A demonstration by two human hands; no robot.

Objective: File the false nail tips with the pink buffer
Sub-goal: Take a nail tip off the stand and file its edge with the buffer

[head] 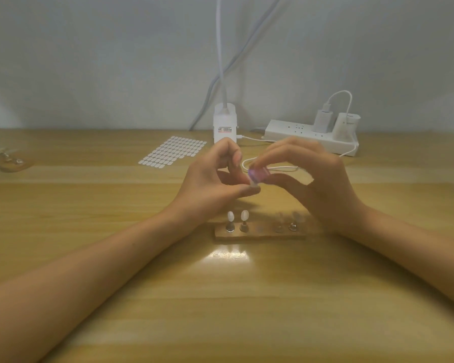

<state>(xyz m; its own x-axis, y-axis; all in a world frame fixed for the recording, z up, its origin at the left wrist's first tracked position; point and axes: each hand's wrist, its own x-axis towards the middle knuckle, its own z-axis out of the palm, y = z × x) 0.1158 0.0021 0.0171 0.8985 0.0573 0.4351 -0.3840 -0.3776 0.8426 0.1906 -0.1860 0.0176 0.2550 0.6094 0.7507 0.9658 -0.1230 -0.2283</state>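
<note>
**Two hands work a pink buffer against a tiny false nail**

At the centre of the frame, the left hand (215, 184) is raised above the desk (220, 297), fingers curled. Its grip pinches a small pale false nail tip (253, 184). The right hand (312, 179), palm down with fingers arched, pinches the pink buffer (260, 174), whose end meets the tip.

The tip looks thin, light and springy, likely to flick away, so it seems best held low at its base. The buffer looks like a soft, light block, best held by its sides.

Just below, two white tips (230, 215) stand on a wooden holder (260, 233).
</note>
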